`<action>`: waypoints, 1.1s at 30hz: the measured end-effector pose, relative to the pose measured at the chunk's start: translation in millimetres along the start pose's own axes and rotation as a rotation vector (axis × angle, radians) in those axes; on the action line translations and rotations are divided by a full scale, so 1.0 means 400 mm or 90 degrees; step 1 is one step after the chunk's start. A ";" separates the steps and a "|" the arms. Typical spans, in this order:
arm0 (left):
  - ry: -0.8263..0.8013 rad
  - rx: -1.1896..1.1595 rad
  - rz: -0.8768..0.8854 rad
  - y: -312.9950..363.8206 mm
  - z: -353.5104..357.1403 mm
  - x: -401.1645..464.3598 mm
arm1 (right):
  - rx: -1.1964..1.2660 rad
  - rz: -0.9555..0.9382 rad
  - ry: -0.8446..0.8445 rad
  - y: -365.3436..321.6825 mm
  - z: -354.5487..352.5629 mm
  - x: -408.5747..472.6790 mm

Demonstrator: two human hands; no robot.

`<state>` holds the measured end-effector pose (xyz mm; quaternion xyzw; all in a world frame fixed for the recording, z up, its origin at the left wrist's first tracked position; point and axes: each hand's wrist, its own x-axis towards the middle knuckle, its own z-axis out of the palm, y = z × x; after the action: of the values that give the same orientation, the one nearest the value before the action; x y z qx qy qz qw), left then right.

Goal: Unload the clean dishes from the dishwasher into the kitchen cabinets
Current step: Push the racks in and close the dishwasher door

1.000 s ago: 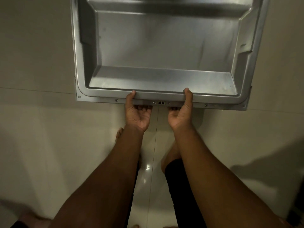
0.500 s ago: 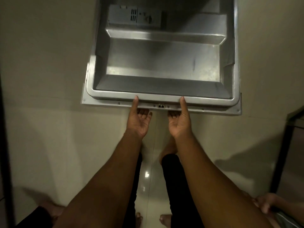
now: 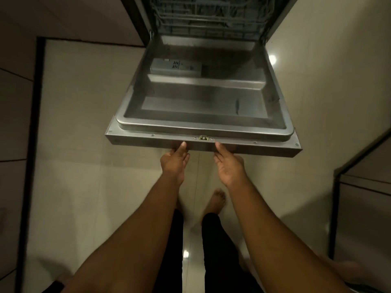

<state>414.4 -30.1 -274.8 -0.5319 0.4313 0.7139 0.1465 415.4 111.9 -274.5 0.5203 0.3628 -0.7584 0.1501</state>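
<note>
The dishwasher door hangs open over the floor. The left hand and the right hand touch its front edge from below, fingers straight

The dishwasher door is seen in dull silver-grey metal, its inner panel darker grey in the recesses and brighter along the raised rim. A grey detergent compartment with small dark slots is noted on the panel. A small pale latch is set in the grey front edge. The rack inside is rendered as a grid of grey wires against a dark interior. The floor is laid in glossy cream tiles with thin darker joints and white glare spots. Black trousers are recorded on the legs. A black strip borders the floor at the left.
</note>
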 end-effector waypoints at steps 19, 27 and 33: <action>0.149 0.310 0.222 0.352 0.245 -0.135 | -0.163 -0.014 -0.033 -0.407 0.219 -0.158; 0.127 0.375 0.320 0.488 0.319 -0.182 | -0.218 -0.079 0.003 -0.534 0.321 -0.188; 0.064 0.364 0.328 0.617 0.412 -0.197 | -0.165 -0.125 0.037 -0.637 0.438 -0.220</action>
<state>176.1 -27.7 -81.4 -0.3780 0.7387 0.5517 0.0835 178.3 151.4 -60.9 0.4803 0.5110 -0.7009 0.1303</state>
